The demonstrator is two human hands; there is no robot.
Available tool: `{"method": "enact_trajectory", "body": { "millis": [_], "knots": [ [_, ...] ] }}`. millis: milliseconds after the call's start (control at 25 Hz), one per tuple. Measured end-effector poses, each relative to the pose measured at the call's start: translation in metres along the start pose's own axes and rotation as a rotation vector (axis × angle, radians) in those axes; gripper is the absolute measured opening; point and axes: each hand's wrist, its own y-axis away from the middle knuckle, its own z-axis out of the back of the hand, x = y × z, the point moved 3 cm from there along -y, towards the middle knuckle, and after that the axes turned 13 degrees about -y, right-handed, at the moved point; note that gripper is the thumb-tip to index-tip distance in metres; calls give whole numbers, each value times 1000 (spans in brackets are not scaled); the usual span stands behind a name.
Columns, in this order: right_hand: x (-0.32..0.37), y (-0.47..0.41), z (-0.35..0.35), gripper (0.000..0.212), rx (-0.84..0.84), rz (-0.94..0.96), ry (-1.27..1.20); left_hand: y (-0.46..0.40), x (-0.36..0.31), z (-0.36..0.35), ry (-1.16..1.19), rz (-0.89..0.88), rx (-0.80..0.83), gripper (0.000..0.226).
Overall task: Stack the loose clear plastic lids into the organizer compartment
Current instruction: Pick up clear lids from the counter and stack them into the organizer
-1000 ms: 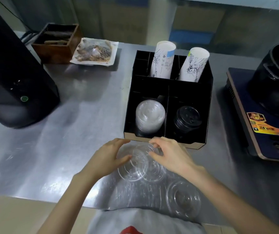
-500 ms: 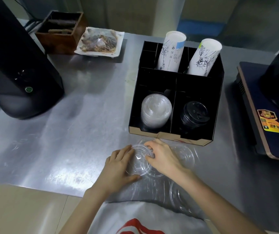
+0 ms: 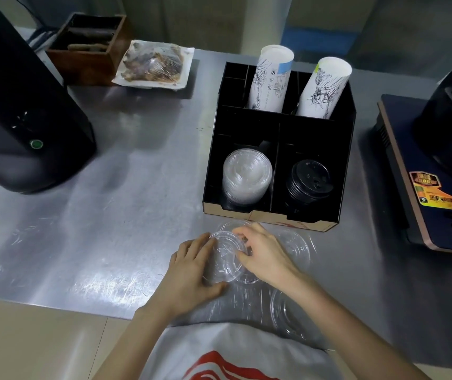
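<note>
Several loose clear plastic lids lie on the steel counter just in front of the black organizer [image 3: 210, 171]. My left hand [image 3: 189, 272] and my right hand [image 3: 263, 255] both grip one clear lid [image 3: 225, 256] from opposite sides, over other lids. Another loose lid [image 3: 296, 246] lies to the right, and one more lid [image 3: 288, 314] sits near the counter edge. The organizer's front left compartment holds a stack of clear lids [image 3: 246, 174]; the front right one holds black lids [image 3: 308, 179].
Two stacks of printed paper cups [image 3: 270, 78] stand in the organizer's back compartments. A black machine [image 3: 19, 105] stands at the left, a wooden box [image 3: 88, 48] and a wrapped food tray [image 3: 153, 64] at the back, and a cooker [image 3: 438, 171] with a pot at the right.
Both hands have stayed on the clear lid and closed a little more around it. The view has shifted slightly, so the organizer appears farther right.
</note>
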Motion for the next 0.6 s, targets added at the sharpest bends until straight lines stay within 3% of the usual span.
{"method": "enact_trajectory", "body": {
  "millis": [240, 600],
  "knots": [
    [-2, 15, 12, 61, 163, 135, -18, -3, -7, 27, 42, -27, -127, 84],
    [3, 16, 38, 57, 55, 244, -48, -15, -17, 55, 74, -76, -150, 80]
  ]
}}
